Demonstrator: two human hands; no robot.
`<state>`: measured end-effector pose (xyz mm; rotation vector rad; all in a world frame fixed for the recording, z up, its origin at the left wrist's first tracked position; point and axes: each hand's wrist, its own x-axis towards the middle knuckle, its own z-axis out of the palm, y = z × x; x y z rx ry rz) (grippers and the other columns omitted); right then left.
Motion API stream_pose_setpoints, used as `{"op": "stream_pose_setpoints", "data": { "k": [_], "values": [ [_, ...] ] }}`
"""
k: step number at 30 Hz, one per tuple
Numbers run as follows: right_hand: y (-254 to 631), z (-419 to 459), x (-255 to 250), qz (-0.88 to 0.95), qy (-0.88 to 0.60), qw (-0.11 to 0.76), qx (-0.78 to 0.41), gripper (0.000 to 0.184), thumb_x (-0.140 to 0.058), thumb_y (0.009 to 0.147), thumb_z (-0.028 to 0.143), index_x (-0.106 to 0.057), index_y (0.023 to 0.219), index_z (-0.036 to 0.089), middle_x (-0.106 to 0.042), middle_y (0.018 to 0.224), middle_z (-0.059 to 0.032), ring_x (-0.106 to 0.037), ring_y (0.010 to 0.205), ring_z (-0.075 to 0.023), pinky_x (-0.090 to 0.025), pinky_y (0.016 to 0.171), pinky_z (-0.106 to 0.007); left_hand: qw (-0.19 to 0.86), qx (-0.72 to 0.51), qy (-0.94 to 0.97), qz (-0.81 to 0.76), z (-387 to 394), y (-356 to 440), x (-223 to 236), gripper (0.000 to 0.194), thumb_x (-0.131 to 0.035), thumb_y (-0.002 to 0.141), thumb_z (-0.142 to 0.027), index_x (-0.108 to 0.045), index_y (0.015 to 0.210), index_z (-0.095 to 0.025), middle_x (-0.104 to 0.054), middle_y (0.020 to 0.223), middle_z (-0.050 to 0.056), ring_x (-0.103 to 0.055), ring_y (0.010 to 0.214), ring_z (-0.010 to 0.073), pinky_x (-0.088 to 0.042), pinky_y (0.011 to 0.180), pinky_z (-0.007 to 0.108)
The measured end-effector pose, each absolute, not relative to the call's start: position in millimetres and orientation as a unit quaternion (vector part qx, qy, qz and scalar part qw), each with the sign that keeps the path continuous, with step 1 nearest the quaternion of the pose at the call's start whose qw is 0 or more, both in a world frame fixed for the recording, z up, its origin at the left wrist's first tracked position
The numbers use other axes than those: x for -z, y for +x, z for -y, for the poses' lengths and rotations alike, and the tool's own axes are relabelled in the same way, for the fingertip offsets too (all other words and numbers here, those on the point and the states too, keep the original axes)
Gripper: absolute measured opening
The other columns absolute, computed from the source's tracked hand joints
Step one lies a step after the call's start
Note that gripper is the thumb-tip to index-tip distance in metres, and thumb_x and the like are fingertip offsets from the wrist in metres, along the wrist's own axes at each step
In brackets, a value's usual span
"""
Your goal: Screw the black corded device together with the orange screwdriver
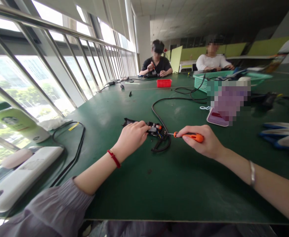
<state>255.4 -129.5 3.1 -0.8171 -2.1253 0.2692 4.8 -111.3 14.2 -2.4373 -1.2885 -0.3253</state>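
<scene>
Your left hand [133,135] is closed over the dark device [155,129], which lies on the green table [124,194] in front of you, roughly midway between your two arms. The fingers of that hand curl close together over the body, apparently to keep it from sliding or turning under the tool; the hand itself hides the underside of the grip, so you cannot tell how the thumb bears. The hand sits back on the body, which leaves the right end bare, where coloured wires and inner parts show. Your right hand [203,141] is wrapped around the orange screwdriver [195,137], fingers folded in and pinching the handle, the forefinger and thumb toward the shaft, a hold that seems meant for aiming the tip. The shaft lies nearly level and points left at the wired end; whether the tip sits in a screw is too small to tell. The black cable [156,107] loops around that end and runs off toward the green basket [200,83], so its slack probably puts little pull on the device. The phone [217,119], the gloves [282,135] and the bottle [18,122] stand or lie well apart from your hands, which seems to give both wrists room. Across the table, near a co-worker [156,64], sits the red basket [164,83].
</scene>
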Motion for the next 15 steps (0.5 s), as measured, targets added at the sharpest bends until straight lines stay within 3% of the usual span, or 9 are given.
{"op": "stream_pose_setpoints", "data": {
  "k": [5, 9, 15],
  "values": [
    [255.9, 128.4, -2.0, 0.861, -0.320, 0.389, -0.065, 0.013, -0.053, 0.078, 0.020, -0.066, 0.078, 0.018, -0.071, 0.074, -0.0006, -0.060, 0.057, -0.0107, -0.044, 0.057, -0.023, 0.187, 0.062, -0.914, 0.353, 113.0, 5.5, -14.5, 0.023, -0.045, 0.088, -0.015, -0.063, 0.101, -0.020, -0.062, 0.096, 0.003, -0.059, 0.089, 0.0176, -0.046, 0.078, 0.029],
    [256.0, 128.1, -0.6, 0.866, -0.316, 0.386, -0.049, 0.012, -0.053, 0.079, 0.020, -0.065, 0.078, 0.019, -0.071, 0.073, -0.0007, -0.060, 0.057, -0.0107, -0.044, 0.057, -0.023, 0.157, -0.015, -0.945, 0.287, 111.5, 4.9, -13.7, 0.022, -0.046, 0.087, -0.013, -0.065, 0.097, -0.018, -0.062, 0.094, 0.004, -0.059, 0.086, 0.0170, -0.046, 0.070, 0.026],
    [254.3, 128.6, 1.4, 0.868, -0.310, 0.384, -0.050, 0.012, -0.054, 0.079, 0.022, -0.065, 0.081, 0.019, -0.069, 0.071, 0.0004, -0.057, 0.055, -0.0097, -0.043, 0.057, -0.024, 0.149, 0.029, -0.943, 0.295, 106.0, 3.5, -8.3, 0.022, -0.042, 0.091, -0.016, -0.064, 0.094, -0.016, -0.061, 0.092, 0.006, -0.059, 0.086, 0.0162, -0.044, 0.069, 0.025]
  ]
}}
